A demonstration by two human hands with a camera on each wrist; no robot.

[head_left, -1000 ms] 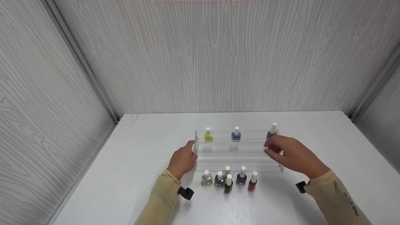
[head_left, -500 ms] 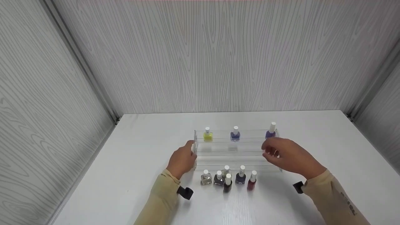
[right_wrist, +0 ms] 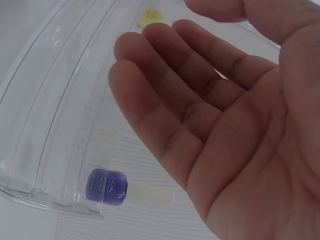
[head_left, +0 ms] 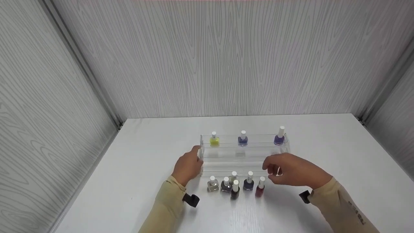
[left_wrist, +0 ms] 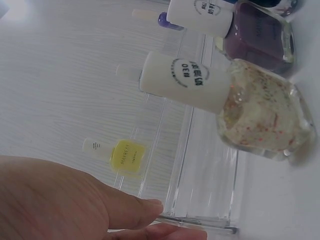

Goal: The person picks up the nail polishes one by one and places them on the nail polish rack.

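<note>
A clear tiered rack stands mid-table. Its top step carries a yellow bottle, a blue bottle and a purple bottle. My left hand rests against the rack's left end, and its fingers lie fairly straight at the rack edge. My right hand hovers over the rack's front right, just above a red bottle. The right hand shows a bare palm with relaxed fingers and holds nothing. Behind it stands the purple bottle.
Several small bottles stand in a cluster before the rack: a glitter one, a grey one, a dark one and a navy one. Grey panelled walls close off the white table on three sides.
My right hand has drawn back from the purple bottle on the top step, down and to the left toward the front bottles. The purple bottle stays standing. My left hand has kept still.
</note>
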